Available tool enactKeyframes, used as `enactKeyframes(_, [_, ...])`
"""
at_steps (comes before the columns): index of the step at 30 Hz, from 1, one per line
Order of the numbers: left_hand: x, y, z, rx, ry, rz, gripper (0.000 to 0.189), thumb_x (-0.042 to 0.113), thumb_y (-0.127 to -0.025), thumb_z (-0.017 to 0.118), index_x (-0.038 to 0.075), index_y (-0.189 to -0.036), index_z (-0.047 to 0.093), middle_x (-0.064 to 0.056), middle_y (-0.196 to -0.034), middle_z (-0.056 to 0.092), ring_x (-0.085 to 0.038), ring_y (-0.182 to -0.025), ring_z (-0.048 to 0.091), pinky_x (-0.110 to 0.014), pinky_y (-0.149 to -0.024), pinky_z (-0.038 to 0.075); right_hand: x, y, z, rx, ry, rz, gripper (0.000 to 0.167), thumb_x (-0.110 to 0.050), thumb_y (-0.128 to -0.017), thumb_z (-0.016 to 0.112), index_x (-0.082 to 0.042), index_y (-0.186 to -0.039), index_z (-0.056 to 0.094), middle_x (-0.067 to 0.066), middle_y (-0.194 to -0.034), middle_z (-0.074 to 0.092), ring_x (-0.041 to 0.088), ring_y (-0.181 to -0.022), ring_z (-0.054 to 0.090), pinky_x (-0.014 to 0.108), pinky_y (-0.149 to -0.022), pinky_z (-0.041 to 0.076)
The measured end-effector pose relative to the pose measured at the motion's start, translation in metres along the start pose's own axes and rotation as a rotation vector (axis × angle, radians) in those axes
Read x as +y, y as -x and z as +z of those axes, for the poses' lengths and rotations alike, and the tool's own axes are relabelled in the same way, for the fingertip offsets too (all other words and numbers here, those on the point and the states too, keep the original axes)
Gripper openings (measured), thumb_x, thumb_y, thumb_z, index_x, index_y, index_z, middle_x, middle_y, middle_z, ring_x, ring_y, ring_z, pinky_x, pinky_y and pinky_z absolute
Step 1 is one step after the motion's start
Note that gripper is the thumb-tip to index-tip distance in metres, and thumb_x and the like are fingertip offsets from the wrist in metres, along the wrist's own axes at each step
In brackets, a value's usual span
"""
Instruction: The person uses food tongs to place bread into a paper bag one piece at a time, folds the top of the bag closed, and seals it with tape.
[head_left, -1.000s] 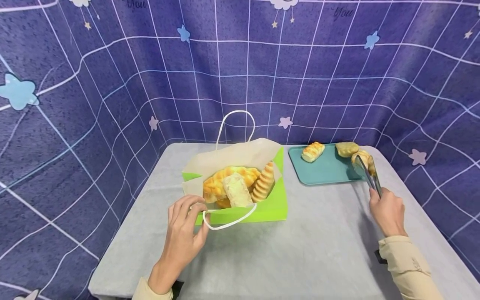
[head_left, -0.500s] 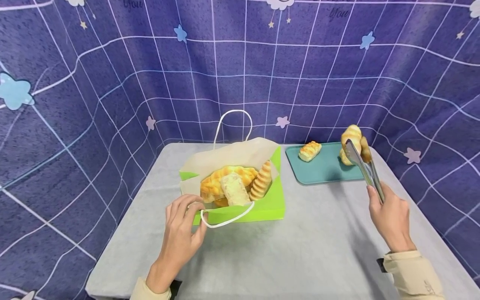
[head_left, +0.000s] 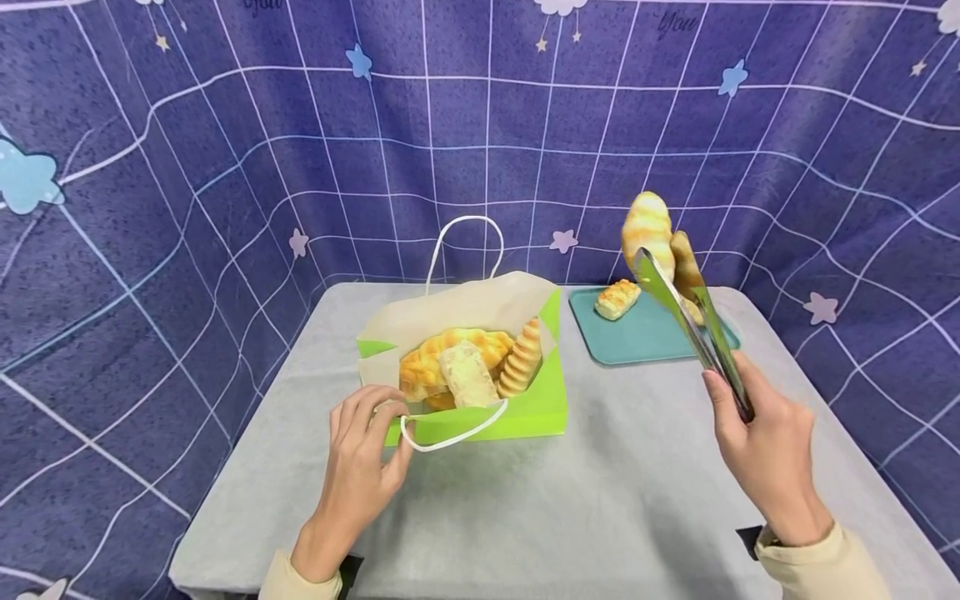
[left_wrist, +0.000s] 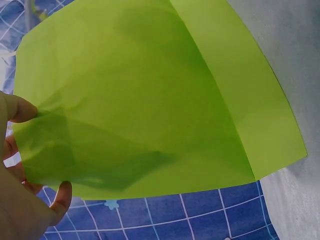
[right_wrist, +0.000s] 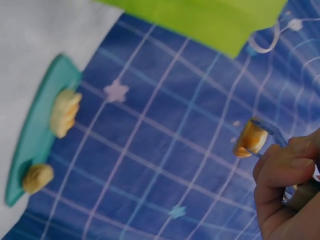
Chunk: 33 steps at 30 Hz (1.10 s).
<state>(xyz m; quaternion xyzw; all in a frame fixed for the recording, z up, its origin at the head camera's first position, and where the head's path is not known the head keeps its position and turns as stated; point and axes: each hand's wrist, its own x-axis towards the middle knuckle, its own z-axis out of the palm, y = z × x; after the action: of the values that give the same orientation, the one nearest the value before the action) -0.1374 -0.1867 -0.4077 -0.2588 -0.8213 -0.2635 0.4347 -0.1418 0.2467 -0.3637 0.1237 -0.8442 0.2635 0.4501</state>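
In the head view my left hand point(head_left: 363, 454) pinches the near left rim of a green paper bag point(head_left: 540, 412), beside its white handle. The left wrist view shows fingers and thumb on the bag's side point(left_wrist: 135, 100). Inside the bag lie several breads: a large golden one point(head_left: 427, 367), a pale slab point(head_left: 468, 375) and a ridged spiral one point(head_left: 522, 362). My right hand point(head_left: 772, 454) grips metal tongs point(head_left: 686, 325). Between the tong heads a pale, banded bread roll point(head_left: 647, 223) hangs in the air above the tray; the right wrist view shows this bread roll point(right_wrist: 251, 137) too.
A teal tray point(head_left: 622, 346) stands at the back right of the grey table point(head_left: 540, 517). On it sit a topped bread piece point(head_left: 617, 298) and a second bread point(right_wrist: 37, 177), partly hidden behind the tongs in the head view. A blue patterned curtain point(head_left: 375, 183) surrounds the table.
The right hand's tongs have lifted the bread roll off the tray and carried it up and to the left. The left hand stays at the bag's rim.
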Motion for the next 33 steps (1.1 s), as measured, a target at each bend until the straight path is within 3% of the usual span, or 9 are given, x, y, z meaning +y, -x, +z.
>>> enactKeyframes(8, [0.000,0.002,-0.002,-0.001,0.002,-0.001,0.011,0.016,-0.090,0.056,0.007,-0.090,0.063,-0.013,-0.110,0.064,-0.035,-0.110,0.053,-0.052,-0.088,0.033,-0.043,-0.002,-0.001,-0.014,-0.138,-0.129,0.032,-0.022,-0.095,0.066,0.000,-0.117,0.070,-0.003,-0.063,0.055,-0.003,-0.050,0.037,0.016,-0.042,0.031])
enactKeyframes(17, [0.001,0.003,-0.003,0.015,0.005,0.006,0.011,0.016,-0.089,0.057,0.007,-0.090,0.063,-0.013,-0.109,0.064,-0.036,-0.109,0.054,-0.052,-0.089,0.033,-0.075,0.004,0.006,-0.149,-0.310,-0.254,0.037,-0.028,-0.098,0.063,0.001,-0.120,0.068,-0.010,-0.068,0.051,-0.006,-0.054,0.038,0.011,-0.045,0.033])
enactKeyframes(24, [0.002,0.003,-0.004,0.008,0.008,0.006,0.011,0.016,-0.090,0.057,0.007,-0.090,0.063,-0.014,-0.110,0.064,-0.036,-0.110,0.053,-0.052,-0.088,0.033,-0.086,0.008,0.008,-0.290,-0.308,-0.218,0.032,-0.015,-0.091,0.071,-0.010,-0.122,0.065,-0.017,-0.066,0.036,-0.010,-0.054,0.028,0.008,-0.045,0.027])
enactKeyframes(33, [0.003,0.002,-0.002,0.008,0.005,-0.004,0.011,0.015,-0.089,0.057,0.006,-0.090,0.063,-0.013,-0.110,0.064,-0.036,-0.110,0.053,-0.052,-0.090,0.033,-0.074,0.011,0.004,-0.285,-0.264,-0.159,0.041,-0.011,-0.088,0.073,-0.011,-0.128,0.063,-0.016,-0.066,0.038,-0.006,-0.052,0.031,0.010,-0.046,0.028])
